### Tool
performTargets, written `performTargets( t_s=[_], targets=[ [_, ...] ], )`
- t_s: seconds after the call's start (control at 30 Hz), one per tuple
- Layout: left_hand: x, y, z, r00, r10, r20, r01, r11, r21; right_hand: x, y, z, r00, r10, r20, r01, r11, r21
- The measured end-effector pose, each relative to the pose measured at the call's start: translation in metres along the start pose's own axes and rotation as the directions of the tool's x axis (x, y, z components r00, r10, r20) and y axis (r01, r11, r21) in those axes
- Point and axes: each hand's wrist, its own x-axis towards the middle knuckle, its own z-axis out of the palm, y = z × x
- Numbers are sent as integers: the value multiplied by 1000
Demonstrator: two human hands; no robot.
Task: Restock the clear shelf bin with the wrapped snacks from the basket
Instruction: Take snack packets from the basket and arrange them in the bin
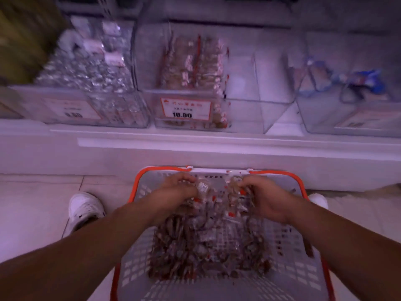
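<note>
On the shelf (195, 146) stands the clear bin (243, 114), partly filled, and below it the gray basket (299, 276) holds wrapped snacks (208, 246) that the left hand (175, 194) and right hand (267, 198) grab with curled fingers.

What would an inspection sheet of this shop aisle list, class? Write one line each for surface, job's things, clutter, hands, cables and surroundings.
Surface: white shelf ledge above a pale tiled floor.
Job's things: grey basket with orange rim on the floor, heaped with wrapped snacks; clear bin with a 10.80 price tag, partly stocked.
Clutter: nothing seen.
Hands: left hand and right hand each grip a bunch of snacks over the basket.
Cables: nothing seen.
Surroundings: neighbouring clear bins, silver-wrapped sweets left, blue packets right; white shoe.
</note>
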Motion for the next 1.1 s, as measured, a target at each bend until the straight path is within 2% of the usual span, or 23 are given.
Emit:
performTargets(
  t_s=[0.13, 0.2, 0.3, 0.4, 0.47, 0.6, 0.73, 0.87, 1.0, 1.03, 1.1],
  targets=[
    [-57, 43, 15, 988, 154, -1, -152, 977, -147, -57, -29, 39, 971, -232, 62, 211, 949, 235],
    [-80, 51, 25, 980, 197, -9, -196, 964, -179, -73, -26, 54, 954, -296, 41, 275, 923, 268],
    [-95, 49, 36, 984, 180, -8, -178, 965, -191, -80, -16, 72, 932, -363, -17, 354, 896, 268],
    [-86, 48, 40, 997, 68, -38, -75, 972, -222, -70, -8, 82, 927, -362, -99, 376, 897, 232],
    [-79, 48, 44, 1000, 12, -3, -13, 976, -218, -61, -5, 84, 929, -341, -147, 366, 908, 203],
    [-70, 43, 48, 1000, 17, 11, -15, 988, -151, -52, -8, 82, 919, -344, -192, 377, 909, 179],
    [-63, 43, 45, 1000, 18, 20, -10, 944, -329, -49, -18, 78, 897, -378, -228, 420, 890, 177],
    [-55, 47, 36, 993, 24, -112, -74, 881, -466, -50, -28, 69, 856, -407, -319, 472, 867, 162],
    [-45, 30, 28, 962, 86, -259, -175, 922, -344, -53, -29, 64, 889, -374, -265, 428, 883, 192],
    [-41, 23, 27, 947, 118, -299, -199, 946, -256, -53, -27, 64, 899, -359, -252, 411, 890, 196],
    [-35, 14, 23, 901, 249, -354, -256, 966, 29, -52, -23, 64, 909, -345, -233, 391, 900, 193]
  ],
)
